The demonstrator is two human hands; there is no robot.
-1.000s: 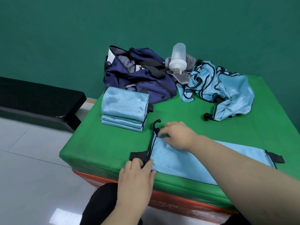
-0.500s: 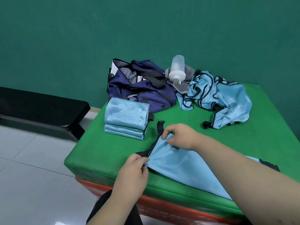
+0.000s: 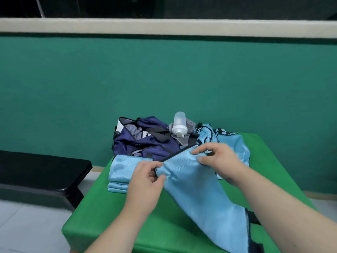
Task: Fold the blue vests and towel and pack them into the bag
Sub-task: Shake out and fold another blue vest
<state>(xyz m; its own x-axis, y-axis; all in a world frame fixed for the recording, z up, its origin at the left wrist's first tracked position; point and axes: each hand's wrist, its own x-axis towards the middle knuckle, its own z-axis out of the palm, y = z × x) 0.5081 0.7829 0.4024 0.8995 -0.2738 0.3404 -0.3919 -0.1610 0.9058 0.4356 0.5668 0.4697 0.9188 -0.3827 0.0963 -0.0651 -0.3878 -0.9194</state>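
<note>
Left hand (image 3: 145, 181): thumb and fingers pinching the black-trimmed corner of a blue vest (image 3: 200, 198); right hand (image 3: 218, 161): pinching the same edge, toward 1 o'clock; vest trails to 5 o'clock on the green table (image 3: 109, 216); folded vest stack (image 3: 122, 172) at 9 o'clock; navy bag (image 3: 145, 143), open, at 11; bottle (image 3: 179, 125) at 12, on grey towel (image 3: 190, 125); loose vests (image 3: 233, 143) at 1.

Soft, even indoor light falls from above, and shadows are faint. The shiny vest (image 3: 200, 189) carries a mild sheen. Everything looks slightly soft, and the pale ledge (image 3: 164, 26) bows with wide-angle distortion.
</note>
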